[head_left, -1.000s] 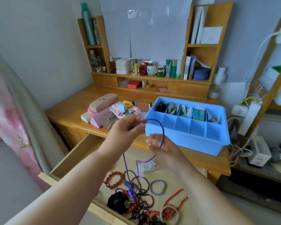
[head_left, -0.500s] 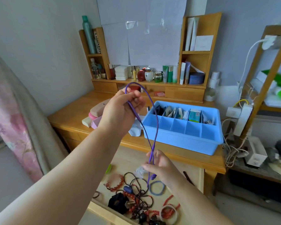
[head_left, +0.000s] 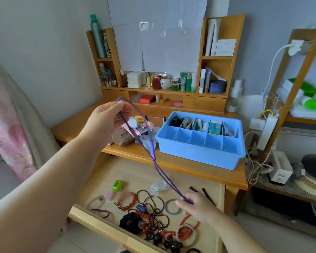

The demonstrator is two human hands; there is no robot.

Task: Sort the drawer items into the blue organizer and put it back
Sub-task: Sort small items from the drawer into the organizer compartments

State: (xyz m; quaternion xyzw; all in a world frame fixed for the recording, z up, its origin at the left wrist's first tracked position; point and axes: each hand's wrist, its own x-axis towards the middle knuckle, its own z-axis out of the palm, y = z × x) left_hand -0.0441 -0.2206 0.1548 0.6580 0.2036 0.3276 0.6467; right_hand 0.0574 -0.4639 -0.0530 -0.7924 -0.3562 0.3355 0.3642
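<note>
A purple cord (head_left: pixel 154 162) is stretched taut between my two hands over the open drawer (head_left: pixel 102 181). My left hand (head_left: pixel 106 121) pinches its looped upper end, raised above the desk. Low over the drawer, my right hand (head_left: pixel 195 207) pinches the lower end. The blue organizer (head_left: pixel 199 156) stands on the desk to the right, its back row of compartments filled and its front row bare. In the drawer lie red bead bracelets (head_left: pixel 128 201), a blue hair tie (head_left: pixel 171 206), dark necklaces (head_left: pixel 153 216), a green clip (head_left: pixel 117 185) and a black scrunchie (head_left: pixel 130 222).
On the desk left of the organizer sit a pile of pink and pale fabric items (head_left: pixel 140 128) and a brown pouch (head_left: pixel 122 137). A hutch shelf (head_left: pixel 164 92) with bottles and jars stands at the back. Cables and a shelf rack (head_left: pixel 288 99) crowd the right.
My hands have drawn apart: the left stays raised with the loop end, the right has dropped lower toward the drawer, pulling the purple cord out straight and clear of the drawer's tangle.
</note>
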